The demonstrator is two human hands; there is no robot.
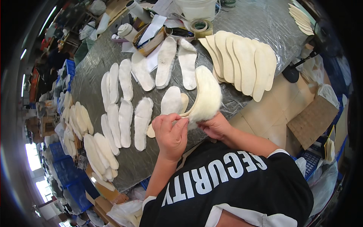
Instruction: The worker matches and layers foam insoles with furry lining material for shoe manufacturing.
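Observation:
Both my hands grip a cream, fluffy-edged fleece insole (207,92), bent into a curve above the near edge of the table. My left hand (171,137) pinches its lower left edge between thumb and fingers; thin layers show there. Closed round the lower right end is my right hand (216,126), its fingertips partly hidden by the fleece. Just beyond my left hand, a white insole (171,99) lies over a tan one (184,102). A single fuzzy white insole (143,123) lies to the left of that hand.
A fanned stack of cream insoles (245,62) covers the right side of the plastic-covered table (261,19). More white insoles (113,121) lie in rows at left. Tape rolls (201,27), a white bucket (196,8) and a cluttered box (151,41) stand at the back.

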